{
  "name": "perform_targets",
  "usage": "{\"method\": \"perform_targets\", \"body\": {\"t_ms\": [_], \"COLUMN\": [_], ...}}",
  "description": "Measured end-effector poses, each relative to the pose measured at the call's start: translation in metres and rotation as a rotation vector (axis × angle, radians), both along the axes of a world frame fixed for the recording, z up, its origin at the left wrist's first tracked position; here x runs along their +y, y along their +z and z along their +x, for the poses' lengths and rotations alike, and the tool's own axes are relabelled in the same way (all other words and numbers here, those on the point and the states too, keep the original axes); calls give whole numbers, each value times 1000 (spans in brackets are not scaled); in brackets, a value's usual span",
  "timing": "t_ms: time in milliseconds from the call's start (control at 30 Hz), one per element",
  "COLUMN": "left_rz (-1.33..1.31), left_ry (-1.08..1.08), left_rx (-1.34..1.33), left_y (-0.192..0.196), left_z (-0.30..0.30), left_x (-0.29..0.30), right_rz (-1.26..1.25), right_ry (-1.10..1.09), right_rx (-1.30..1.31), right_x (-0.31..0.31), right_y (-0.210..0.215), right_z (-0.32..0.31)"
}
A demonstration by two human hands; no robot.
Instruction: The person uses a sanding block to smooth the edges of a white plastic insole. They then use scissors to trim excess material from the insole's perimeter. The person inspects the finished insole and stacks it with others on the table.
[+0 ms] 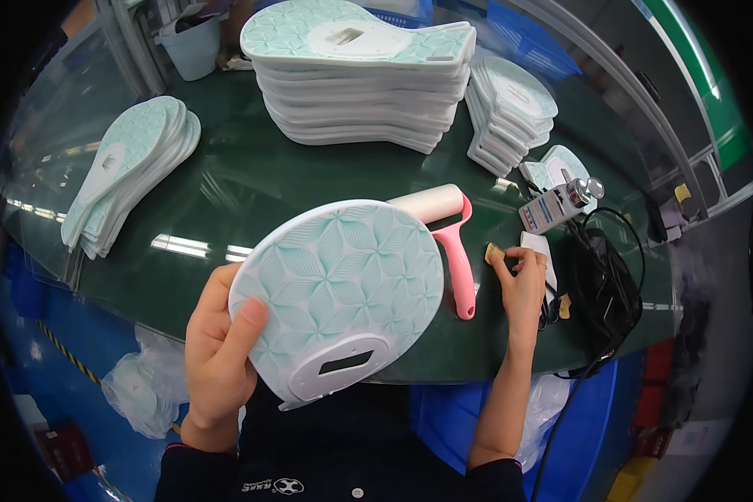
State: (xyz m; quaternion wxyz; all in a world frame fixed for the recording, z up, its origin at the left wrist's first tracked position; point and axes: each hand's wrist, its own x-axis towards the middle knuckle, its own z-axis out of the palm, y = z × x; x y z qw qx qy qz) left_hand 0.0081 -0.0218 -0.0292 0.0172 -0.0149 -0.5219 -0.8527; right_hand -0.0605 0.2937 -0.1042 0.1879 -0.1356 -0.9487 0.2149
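Note:
My left hand [223,343] grips the left edge of a rounded white plastic panel [343,276], thumb on top. The panel has a teal leaf pattern and a dark rectangular window in a raised oval near its lower end. It is held up, tilted, over the near edge of the table. To the right, my right hand [520,280] pinches a small tan pad [494,253] at the tabletop. Between the panel and that hand lies a sticky roller [456,263] with a pink handle, its white roll partly behind the panel.
A tall stack of patterned panels [356,92] stands at the back on the green table [226,184]. Smaller stacks sit at left [134,167] and right [514,109]. A pump bottle [560,205], a black bag [602,289] with cables and another tan piece [565,307] are at right.

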Motion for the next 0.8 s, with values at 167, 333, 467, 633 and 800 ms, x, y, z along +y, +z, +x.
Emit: {"method": "perform_targets", "body": {"t_ms": [167, 333, 467, 633, 800], "left_rz": [22, -87, -110, -278, -391], "left_ry": [-57, -122, -157, -134, -156], "left_rx": [-55, -14, 4, 148, 172], "left_y": [1, 5, 12, 18, 29], "left_z": [2, 4, 7, 13, 19], "left_x": [3, 1, 4, 7, 14], "right_rz": [-53, -454, -765, -991, -901], "right_ry": [47, 64, 262, 610, 751], "right_rx": [102, 484, 627, 539, 642], "right_x": [10, -27, -83, -137, -155], "right_y": [-10, 28, 77, 103, 100], "right_z": [-4, 6, 45, 75, 70]}}
